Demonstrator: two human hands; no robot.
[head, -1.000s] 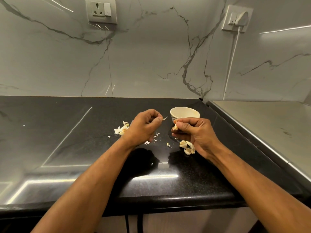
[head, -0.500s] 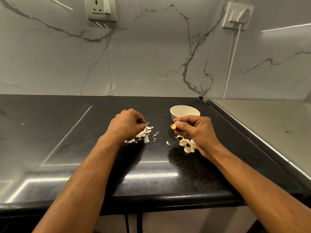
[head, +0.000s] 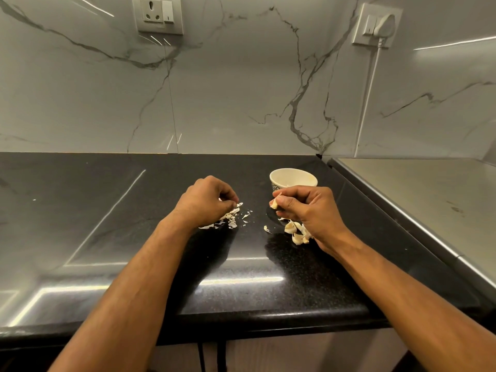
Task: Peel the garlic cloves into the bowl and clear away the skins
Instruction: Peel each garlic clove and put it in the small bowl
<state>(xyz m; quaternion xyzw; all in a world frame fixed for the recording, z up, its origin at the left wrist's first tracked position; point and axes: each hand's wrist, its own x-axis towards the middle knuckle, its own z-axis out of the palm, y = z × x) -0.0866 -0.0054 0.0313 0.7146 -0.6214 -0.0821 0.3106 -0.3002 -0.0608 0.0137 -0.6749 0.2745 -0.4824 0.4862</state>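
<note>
Garlic skins (head: 230, 220) lie scattered on the black worktop (head: 80, 210) just under and at 3 o'clock of the left hand (head: 205, 201), which hangs knuckles-up over them with its fingers curled and its fingertips (head: 233, 204) drawn together at the top of the pile; whether a flake sits between them is too small to tell. A few loose flakes (head: 247, 214) trail off at 3 o'clock of the pile, toward the gap between the two hands.

Further along, a single scrap (head: 266, 229) lies alone on the worktop. At its 2 o'clock the right hand (head: 311, 210) pinches a garlic clove (head: 275, 203) between thumb and curled fingers, the pale tip of the clove poking out at the hand's 9 o'clock side. Below that hand, at its 6 o'clock and partly hidden by the palm, sits a small heap of unpeeled cloves (head: 296, 233). The cream bowl (head: 292, 178) stands upright on the worktop at 12 o'clock of the right hand, just behind the knuckles; its inside is too shaded to tell what it holds.

A steel surface (head: 416, 205) adjoins the worktop at the far 3 o'clock side.
</note>
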